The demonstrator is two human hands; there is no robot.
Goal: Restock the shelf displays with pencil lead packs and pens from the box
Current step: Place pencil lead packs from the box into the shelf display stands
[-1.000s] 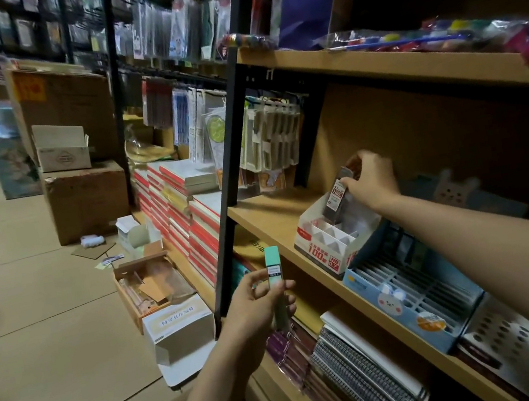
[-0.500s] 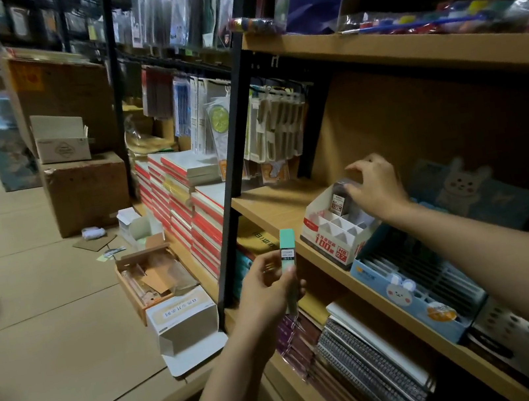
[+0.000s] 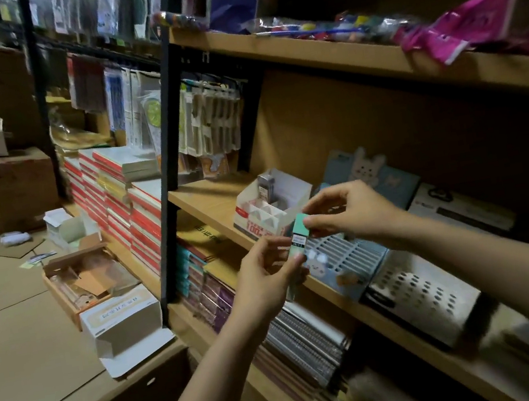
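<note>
— Where's the lead pack right now?

— The mint-green pencil lead pack [image 3: 300,233] is up in the air in front of the middle shelf [image 3: 208,205], held between both hands. The left hand [image 3: 265,278] pinches its lower part with thumb and fingertips curled round it; the right hand [image 3: 349,211] pinches the top end from the other side.

— Is it tilted or straight?

— Nearly upright, leaning a little to the right at the top. A white label with dark print sits around its middle.

— And the display it belongs near?

— A white and red display box [image 3: 270,215] with divided compartments stands on the shelf just behind the hands. One dark lead pack [image 3: 266,188] stands upright in a back compartment; the front compartments look unfilled from here.

— What's beside that?

— To the right, a light blue slotted display tray [image 3: 345,262] with a bunny printed on its front, then a white perforated tray [image 3: 424,296], which is blurred.

— Anything on the floor?

— An open white carton [image 3: 121,321] lies by the black shelf post [image 3: 166,167], and behind it an open brown box [image 3: 84,275] with clear packaging inside. Stacks of red-spined notebooks [image 3: 118,202] sit on the lower shelf further left, and spiral notebooks [image 3: 308,342] below the hands.
</note>
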